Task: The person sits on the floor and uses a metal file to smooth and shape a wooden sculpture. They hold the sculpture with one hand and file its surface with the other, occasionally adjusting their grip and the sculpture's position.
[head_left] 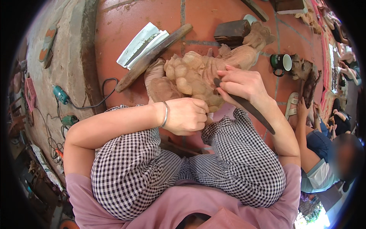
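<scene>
The tiled floor (137, 13) spreads out under a big wooden carving (183, 86), which lies just in front of the person's checked knees (244, 145). From where I stand the carving looks heavy and stiff, a solid mass I'd expect to stay put; its smooth round lumps might feel slick, and the thinner, ragged bits toward its far end look likeliest to chip, so I'd take hold low around the thick body with both palms. A long wooden bar (154, 57) slants along the carving's left side. To its right, a slim dark tool (253, 108) runs from the carving's surface back along the wrist; it seems light and rigid, best held near the tip. The right hand (242, 84) does that, thumb and fingers pinching it. The left hand (187, 116) rests at the carving's near edge, fingers curled into a fist; I can't tell whether they grip anything. A dark wooden block (230, 30) sits by the carving's far end, and a green mug (275, 63) stands apart on its right.
</scene>
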`<state>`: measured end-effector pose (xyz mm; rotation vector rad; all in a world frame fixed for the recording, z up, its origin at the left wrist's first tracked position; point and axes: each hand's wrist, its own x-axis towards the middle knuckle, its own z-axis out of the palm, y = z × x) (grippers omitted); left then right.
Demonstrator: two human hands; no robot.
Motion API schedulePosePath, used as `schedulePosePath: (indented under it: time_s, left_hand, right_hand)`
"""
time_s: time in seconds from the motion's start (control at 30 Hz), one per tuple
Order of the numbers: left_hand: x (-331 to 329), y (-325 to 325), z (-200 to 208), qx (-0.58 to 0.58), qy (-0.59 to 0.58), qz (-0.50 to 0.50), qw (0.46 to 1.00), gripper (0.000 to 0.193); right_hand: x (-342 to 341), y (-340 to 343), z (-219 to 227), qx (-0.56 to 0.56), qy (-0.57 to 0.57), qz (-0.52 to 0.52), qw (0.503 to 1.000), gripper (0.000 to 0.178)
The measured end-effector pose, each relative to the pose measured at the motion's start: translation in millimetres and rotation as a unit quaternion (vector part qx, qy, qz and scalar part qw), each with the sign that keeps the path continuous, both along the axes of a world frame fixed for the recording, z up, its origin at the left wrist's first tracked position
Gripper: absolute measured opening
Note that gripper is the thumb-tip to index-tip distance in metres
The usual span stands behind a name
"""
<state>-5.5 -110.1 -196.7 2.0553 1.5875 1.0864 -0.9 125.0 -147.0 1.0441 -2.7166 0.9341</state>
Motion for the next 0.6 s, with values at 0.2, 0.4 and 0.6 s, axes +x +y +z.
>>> schedulePosePath:
  time_s: [0.2, 0.4, 0.6]
  left_hand:
    - [-0.8, 0.0, 1.8, -0.018, 0.004, -0.009, 1.000, 0.023]
    - [-1.6, 0.5, 1.7, -0.009, 0.001, -0.012, 1.000, 0.022]
    - [-1.2, -0.9, 4.8, 0.013, 0.059, 0.036, 0.998, 0.030]
  right_hand:
    - [-1.8, -3.4, 2.2, 0.021, -0.005, -0.006, 1.000, 0.020]
    - [7.7, 2.9, -0.5, -0.008, 0.013, -0.003, 1.000, 0.016]
    - [31.2, 23.3, -0.1, -0.131, -0.108, -0.122, 0.978, 0.013]
